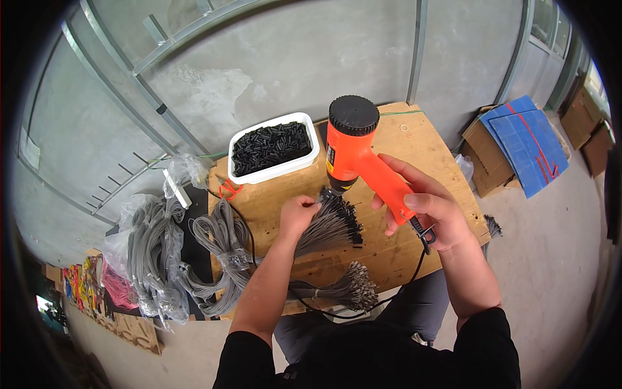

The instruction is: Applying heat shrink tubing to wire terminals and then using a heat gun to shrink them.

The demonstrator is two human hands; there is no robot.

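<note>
An orange heat gun point(382, 185) with a black ribbed cap is in my right hand point(435, 206), whose fingers wrap round its handle. Its dark nozzle points down at the black-tipped ends of a fanned bundle of grey cables point(317, 232) on the wooden table. Just left of the nozzle, my left hand point(298, 215) is closed in a pinch at the upper edge of that bundle; the fingertips partly hide what they grip, which looks like cable ends. Nearer to me lies a second grey cable bundle point(330, 290) with pale metallic ends.
A white tub point(278, 172) of short black tubes stands on the wooden table point(414, 142). Orange-handled scissors point(230, 189) lie beside it. Coiled grey cables point(152, 246) in plastic fill the left. The gun's black cord point(414, 275) trails low. Blue-covered cardboard point(525, 146) leans at right.
</note>
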